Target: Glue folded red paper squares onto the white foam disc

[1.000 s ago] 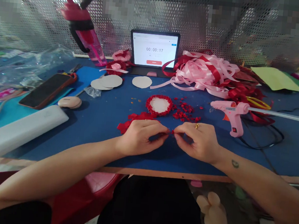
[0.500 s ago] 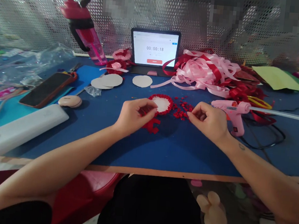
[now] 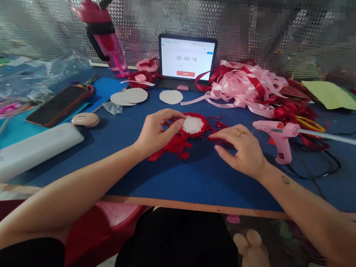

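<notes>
White disc (image 3: 192,125): round, ruffled red rim (image 3: 203,130)
Left hand (image 3: 161,131): narrow at rim, hold unclear
Right hand (image 3: 241,149): parted, by crumpled red bits (image 3: 221,125)

Craft workspace: glue gun (image 3: 284,140), ribbons (image 3: 240,89)

The tablet (image 3: 188,46) displays "00:00:18" in dark digits; smaller lettering, including on its red button (image 3: 185,73), is illegible.
</notes>
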`<action>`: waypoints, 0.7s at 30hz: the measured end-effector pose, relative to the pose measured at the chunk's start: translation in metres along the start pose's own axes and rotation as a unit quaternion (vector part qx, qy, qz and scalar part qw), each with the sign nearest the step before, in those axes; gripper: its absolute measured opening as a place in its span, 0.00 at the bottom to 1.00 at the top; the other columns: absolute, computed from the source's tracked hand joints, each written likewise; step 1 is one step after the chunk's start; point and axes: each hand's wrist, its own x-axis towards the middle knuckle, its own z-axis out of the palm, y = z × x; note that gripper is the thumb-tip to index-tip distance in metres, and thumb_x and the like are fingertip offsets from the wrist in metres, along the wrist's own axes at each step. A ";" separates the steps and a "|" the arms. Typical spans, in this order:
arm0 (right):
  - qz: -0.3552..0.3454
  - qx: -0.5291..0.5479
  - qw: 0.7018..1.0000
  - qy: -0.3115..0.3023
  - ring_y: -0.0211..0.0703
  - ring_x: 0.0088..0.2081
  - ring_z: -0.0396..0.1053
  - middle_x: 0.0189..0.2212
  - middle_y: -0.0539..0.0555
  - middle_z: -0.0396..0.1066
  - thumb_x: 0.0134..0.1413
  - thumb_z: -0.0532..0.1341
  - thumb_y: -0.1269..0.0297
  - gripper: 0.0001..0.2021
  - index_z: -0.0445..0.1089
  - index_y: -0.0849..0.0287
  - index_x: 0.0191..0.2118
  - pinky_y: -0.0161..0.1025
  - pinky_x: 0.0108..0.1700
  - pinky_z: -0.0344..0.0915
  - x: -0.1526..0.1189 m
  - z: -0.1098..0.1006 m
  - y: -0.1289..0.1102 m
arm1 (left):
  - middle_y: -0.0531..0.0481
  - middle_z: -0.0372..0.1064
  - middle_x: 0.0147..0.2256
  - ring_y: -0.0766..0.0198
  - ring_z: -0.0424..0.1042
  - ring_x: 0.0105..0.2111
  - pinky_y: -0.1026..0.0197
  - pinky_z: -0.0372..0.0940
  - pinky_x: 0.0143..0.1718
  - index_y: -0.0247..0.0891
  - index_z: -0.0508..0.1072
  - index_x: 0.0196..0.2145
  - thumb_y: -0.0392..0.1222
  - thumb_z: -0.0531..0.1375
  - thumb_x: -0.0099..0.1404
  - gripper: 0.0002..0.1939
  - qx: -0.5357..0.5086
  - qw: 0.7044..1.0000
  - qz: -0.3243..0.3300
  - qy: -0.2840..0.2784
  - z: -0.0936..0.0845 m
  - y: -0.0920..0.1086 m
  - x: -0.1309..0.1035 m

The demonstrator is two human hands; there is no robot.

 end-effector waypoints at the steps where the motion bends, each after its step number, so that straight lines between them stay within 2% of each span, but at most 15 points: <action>1: -0.027 -0.014 0.999 -0.025 0.45 0.43 0.64 0.43 0.55 0.70 0.54 0.56 0.60 0.15 0.68 0.57 0.47 0.45 0.48 0.59 0.000 0.002 -0.001 | 0.49 0.72 0.34 0.68 0.69 0.33 0.67 0.64 0.33 0.35 0.73 0.36 0.41 0.54 0.63 0.10 0.003 1.000 0.007 0.004 0.000 0.001 0.000; 3: -0.048 -0.045 0.995 -0.071 0.50 0.49 0.59 0.51 0.56 0.65 0.55 0.55 0.56 0.19 0.66 0.54 0.52 0.50 0.50 0.56 0.001 0.007 -0.004 | 0.49 0.71 0.34 0.67 0.69 0.34 0.66 0.64 0.35 0.35 0.74 0.35 0.42 0.53 0.65 0.12 0.006 1.000 0.024 0.013 -0.001 0.002 0.000; 5: -0.037 -0.076 0.992 -0.095 0.53 0.51 0.55 0.53 0.56 0.62 0.57 0.54 0.54 0.20 0.65 0.51 0.53 0.52 0.50 0.55 0.001 0.012 -0.005 | 0.49 0.71 0.34 0.67 0.68 0.34 0.63 0.65 0.37 0.36 0.74 0.34 0.43 0.51 0.66 0.13 -0.002 0.999 0.041 0.027 -0.003 0.002 0.000; 7: -0.026 -0.096 0.989 -0.107 0.54 0.51 0.54 0.53 0.56 0.62 0.58 0.52 0.53 0.19 0.66 0.52 0.53 0.52 0.49 0.55 0.001 0.017 -0.005 | 0.50 0.71 0.35 0.66 0.68 0.35 0.61 0.66 0.39 0.38 0.74 0.35 0.43 0.51 0.67 0.12 -0.022 0.997 0.065 0.045 -0.004 0.000 -0.001; 12: -0.016 -0.107 0.988 -0.112 0.52 0.49 0.55 0.50 0.57 0.66 0.60 0.49 0.53 0.22 0.65 0.60 0.52 0.50 0.48 0.55 0.000 0.020 -0.002 | 0.54 0.70 0.37 0.67 0.67 0.38 0.61 0.67 0.40 0.41 0.73 0.37 0.42 0.51 0.68 0.12 -0.045 0.989 0.105 0.092 -0.009 -0.002 -0.001; 15: 0.000 -0.108 0.990 -0.088 0.52 0.49 0.56 0.52 0.56 0.65 0.60 0.49 0.53 0.23 0.63 0.61 0.54 0.50 0.49 0.55 0.000 0.015 -0.002 | 0.52 0.69 0.38 0.66 0.66 0.39 0.62 0.67 0.38 0.41 0.73 0.38 0.43 0.50 0.68 0.12 -0.036 0.985 0.108 0.128 -0.012 0.001 0.000; 17: 0.019 -0.107 0.993 -0.045 0.52 0.49 0.57 0.54 0.56 0.63 0.59 0.49 0.52 0.24 0.61 0.61 0.56 0.49 0.50 0.55 0.001 0.010 0.001 | 0.51 0.69 0.38 0.65 0.66 0.39 0.62 0.66 0.37 0.41 0.73 0.37 0.42 0.51 0.67 0.11 -0.023 0.984 0.105 0.140 -0.013 0.002 0.002; 19: 0.034 -0.107 0.994 0.010 0.52 0.50 0.57 0.55 0.57 0.61 0.59 0.50 0.53 0.24 0.58 0.60 0.57 0.50 0.51 0.55 0.002 0.005 0.007 | 0.51 0.70 0.35 0.65 0.67 0.37 0.61 0.65 0.38 0.39 0.73 0.35 0.40 0.53 0.65 0.10 0.008 0.989 0.095 0.111 -0.012 0.001 0.004; 21: 0.039 -0.111 0.992 0.050 0.52 0.52 0.57 0.57 0.58 0.59 0.59 0.50 0.54 0.25 0.56 0.60 0.59 0.50 0.52 0.54 0.002 0.002 0.015 | 0.51 0.71 0.32 0.65 0.68 0.34 0.60 0.64 0.38 0.37 0.73 0.32 0.39 0.55 0.62 0.07 0.056 0.994 0.085 0.044 -0.010 -0.004 0.006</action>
